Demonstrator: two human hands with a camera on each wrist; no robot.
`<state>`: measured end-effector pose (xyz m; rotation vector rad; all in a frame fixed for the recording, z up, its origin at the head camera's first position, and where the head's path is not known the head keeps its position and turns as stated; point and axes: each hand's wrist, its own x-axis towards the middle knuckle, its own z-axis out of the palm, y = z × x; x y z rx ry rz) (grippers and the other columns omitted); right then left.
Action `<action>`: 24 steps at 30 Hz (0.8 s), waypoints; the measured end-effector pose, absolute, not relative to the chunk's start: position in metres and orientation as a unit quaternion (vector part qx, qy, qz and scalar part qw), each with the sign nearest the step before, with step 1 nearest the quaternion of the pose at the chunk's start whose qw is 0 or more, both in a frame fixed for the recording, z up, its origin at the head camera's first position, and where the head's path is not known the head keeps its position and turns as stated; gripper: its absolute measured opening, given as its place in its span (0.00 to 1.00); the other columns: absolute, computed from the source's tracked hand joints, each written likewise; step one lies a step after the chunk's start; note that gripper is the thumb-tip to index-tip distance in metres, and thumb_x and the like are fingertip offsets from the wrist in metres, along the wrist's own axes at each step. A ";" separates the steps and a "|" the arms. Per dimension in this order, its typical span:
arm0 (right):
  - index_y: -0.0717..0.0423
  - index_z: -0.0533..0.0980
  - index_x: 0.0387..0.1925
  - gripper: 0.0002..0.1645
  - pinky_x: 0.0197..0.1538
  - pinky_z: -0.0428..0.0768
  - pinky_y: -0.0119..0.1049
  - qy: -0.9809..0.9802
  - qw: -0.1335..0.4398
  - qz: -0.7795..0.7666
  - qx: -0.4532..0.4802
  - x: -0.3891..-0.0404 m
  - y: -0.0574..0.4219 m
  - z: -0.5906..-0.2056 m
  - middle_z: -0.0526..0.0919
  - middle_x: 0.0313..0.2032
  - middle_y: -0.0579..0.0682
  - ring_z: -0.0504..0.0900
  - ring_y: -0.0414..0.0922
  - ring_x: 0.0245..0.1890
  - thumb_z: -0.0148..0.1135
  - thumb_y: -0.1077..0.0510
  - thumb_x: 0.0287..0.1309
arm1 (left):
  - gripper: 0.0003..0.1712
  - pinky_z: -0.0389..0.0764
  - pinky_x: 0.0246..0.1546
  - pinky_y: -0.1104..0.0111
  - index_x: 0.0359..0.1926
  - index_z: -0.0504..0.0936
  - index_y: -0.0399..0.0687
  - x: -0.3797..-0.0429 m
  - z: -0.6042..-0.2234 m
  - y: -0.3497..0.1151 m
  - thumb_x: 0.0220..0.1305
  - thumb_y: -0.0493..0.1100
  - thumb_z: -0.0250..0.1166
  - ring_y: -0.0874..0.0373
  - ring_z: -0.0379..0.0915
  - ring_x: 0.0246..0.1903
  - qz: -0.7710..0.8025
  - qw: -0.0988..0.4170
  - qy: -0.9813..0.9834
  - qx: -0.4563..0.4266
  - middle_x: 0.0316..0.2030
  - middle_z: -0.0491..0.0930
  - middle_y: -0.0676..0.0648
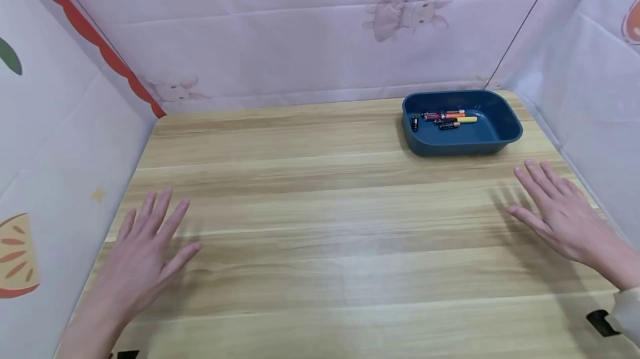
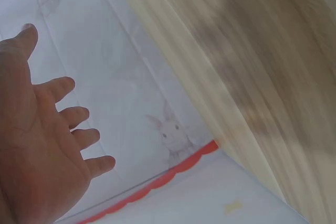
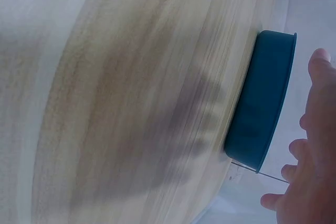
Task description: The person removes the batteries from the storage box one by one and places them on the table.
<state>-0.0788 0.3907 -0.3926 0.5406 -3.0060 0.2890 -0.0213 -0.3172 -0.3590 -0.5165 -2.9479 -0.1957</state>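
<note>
A dark blue rectangular bin (image 1: 462,148) stands at the back right of the wooden table. Inside lie several small batteries (image 1: 450,125), some black, others with orange, yellow or purple wrapping. My right hand (image 1: 562,214), fingers spread, hovers over the table in front of the bin and to its right, holding nothing. In the right wrist view the bin's outer side (image 3: 261,98) shows beyond that hand, and its contents are hidden. At the table's left, my left hand (image 1: 142,259) is spread above the surface, far from the bin, with nothing in it.
The wood-grain table (image 1: 310,225) spans the space between both hands. Printed cloth walls enclose it: a back sheet (image 1: 300,53) with rabbit figures, a left sheet (image 1: 65,142) with fruit prints and a right sheet (image 1: 585,81).
</note>
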 end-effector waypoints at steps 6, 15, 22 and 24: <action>0.64 0.45 0.81 0.45 0.77 0.35 0.67 -0.979 0.043 0.091 0.177 -0.079 0.392 -0.391 0.40 0.80 0.67 0.33 0.63 0.80 0.52 0.46 0.79 | 0.48 0.33 0.78 0.41 0.81 0.55 0.43 -0.028 -0.356 -0.314 0.73 0.64 0.60 0.41 0.30 0.80 -0.060 0.076 -0.979 -0.181 0.82 0.39 0.39; 0.67 0.47 0.80 0.45 0.80 0.35 0.60 -0.977 0.041 0.107 0.179 -0.084 0.393 -0.392 0.41 0.79 0.70 0.34 0.64 0.80 0.53 0.48 0.79 | 0.46 0.32 0.79 0.43 0.80 0.58 0.42 -0.044 -0.349 -0.310 0.74 0.63 0.60 0.41 0.30 0.81 -0.073 0.094 -0.973 -0.199 0.82 0.41 0.39; 0.71 0.45 0.79 0.44 0.79 0.32 0.61 -0.977 0.034 0.162 0.134 -0.096 0.400 -0.390 0.42 0.77 0.75 0.33 0.64 0.80 0.50 0.49 0.80 | 0.45 0.35 0.79 0.42 0.80 0.58 0.41 -0.065 -0.353 -0.282 0.75 0.61 0.60 0.39 0.34 0.80 -0.109 0.078 -0.968 -0.214 0.81 0.45 0.35; 0.73 0.44 0.79 0.43 0.79 0.33 0.62 -0.974 0.039 0.190 0.120 -0.101 0.404 -0.389 0.43 0.76 0.77 0.35 0.66 0.79 0.48 0.50 0.81 | 0.44 0.37 0.79 0.43 0.80 0.58 0.42 -0.074 -0.354 -0.267 0.76 0.60 0.59 0.39 0.36 0.80 -0.120 0.078 -0.964 -0.224 0.80 0.46 0.35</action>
